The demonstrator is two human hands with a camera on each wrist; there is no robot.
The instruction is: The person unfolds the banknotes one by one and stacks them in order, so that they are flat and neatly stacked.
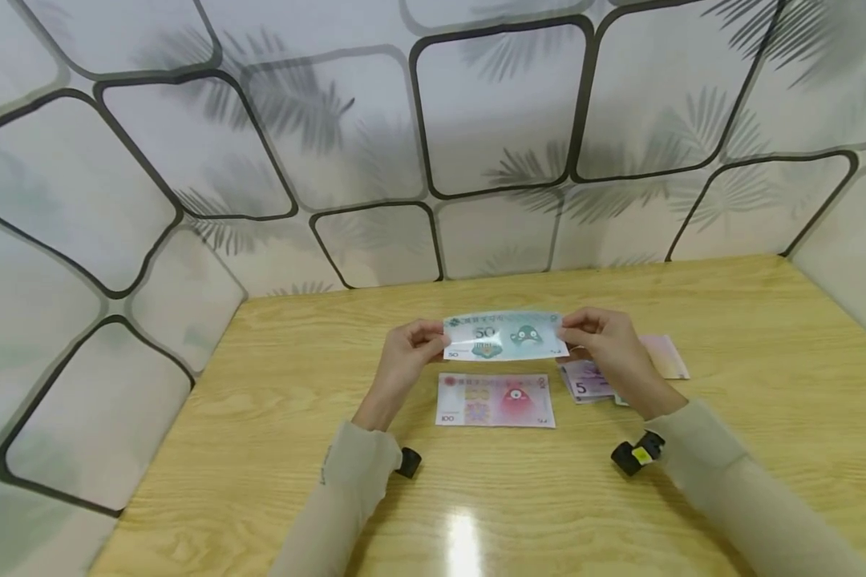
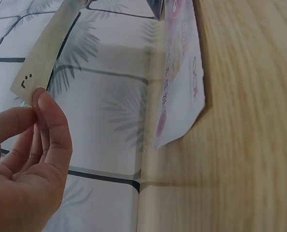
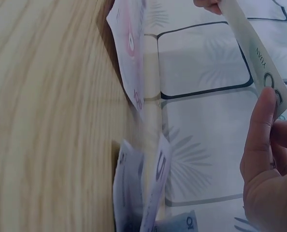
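A green-blue play banknote (image 1: 505,336) marked 50 is stretched flat between both hands above the table. My left hand (image 1: 410,353) pinches its left end between thumb and fingers, and my right hand (image 1: 609,344) pinches the right end. In the left wrist view the banknote (image 2: 42,55) shows its pale back edge-on by the fingertips. The right wrist view shows "YUAN" on the banknote (image 3: 259,58). Just below it on the table lies a pink banknote (image 1: 495,400) marked 100, slightly curved. Under the right forearm, purple banknotes (image 1: 584,381) marked 5 lie partly hidden.
A pink-yellow banknote (image 1: 665,357) lies at the right of the purple ones. Another note (image 3: 179,221) marked 10 shows at the bottom of the right wrist view. The wood-grain table (image 1: 274,377) meets a patterned cloth wall (image 1: 375,240) at the back and sides.
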